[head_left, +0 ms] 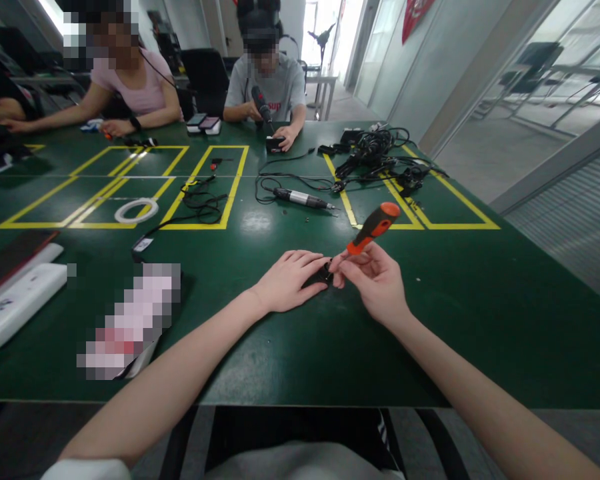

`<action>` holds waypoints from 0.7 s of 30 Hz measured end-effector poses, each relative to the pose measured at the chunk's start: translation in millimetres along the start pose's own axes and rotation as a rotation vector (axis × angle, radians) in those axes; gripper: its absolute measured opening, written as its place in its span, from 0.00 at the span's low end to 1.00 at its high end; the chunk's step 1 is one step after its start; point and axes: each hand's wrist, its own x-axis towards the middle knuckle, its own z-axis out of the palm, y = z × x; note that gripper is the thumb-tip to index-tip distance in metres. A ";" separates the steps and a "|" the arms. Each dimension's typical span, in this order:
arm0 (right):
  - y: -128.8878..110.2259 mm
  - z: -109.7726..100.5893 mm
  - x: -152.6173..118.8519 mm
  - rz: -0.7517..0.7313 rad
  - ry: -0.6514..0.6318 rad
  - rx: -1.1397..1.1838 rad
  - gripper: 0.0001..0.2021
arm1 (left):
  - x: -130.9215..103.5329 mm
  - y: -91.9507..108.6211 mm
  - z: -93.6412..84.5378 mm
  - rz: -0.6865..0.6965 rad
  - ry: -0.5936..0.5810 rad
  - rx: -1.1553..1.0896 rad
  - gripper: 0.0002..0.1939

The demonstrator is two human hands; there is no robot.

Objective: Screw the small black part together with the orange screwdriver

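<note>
My left hand (293, 281) lies low over the green table (290, 360), its fingers and thumb closed round a small black part (322, 275). Just right of it, my right hand (375, 280) pinches the lower end of a screwdriver (373, 229) with an orange and black handle. The screwdriver leans with its handle up and to the right. Its tip points down at the black part, and whether it touches is too small to tell. My fingers hide much of the part.
An electric screwdriver (303, 199) lies ahead, with tangled black cables (375, 150) behind it. At left are a white power strip (23, 300), a blurred-out phone-like object (135, 320), a white ring (136, 211) and a cable (197, 203). People sit across the table.
</note>
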 end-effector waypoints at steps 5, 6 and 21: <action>-2.1 -1.5 -0.7 -0.020 -0.016 -0.065 0.18 | 0.1 0.1 -0.8 0.009 -0.003 -0.013 0.21; -2.6 -1.6 -0.9 -0.027 -0.026 -0.064 0.18 | 0.1 0.4 -1.2 0.010 -0.004 -0.017 0.20; -4.0 1.0 -3.2 -0.021 -0.027 -0.043 0.19 | -3.2 -2.5 -7.9 0.037 0.045 -0.033 0.16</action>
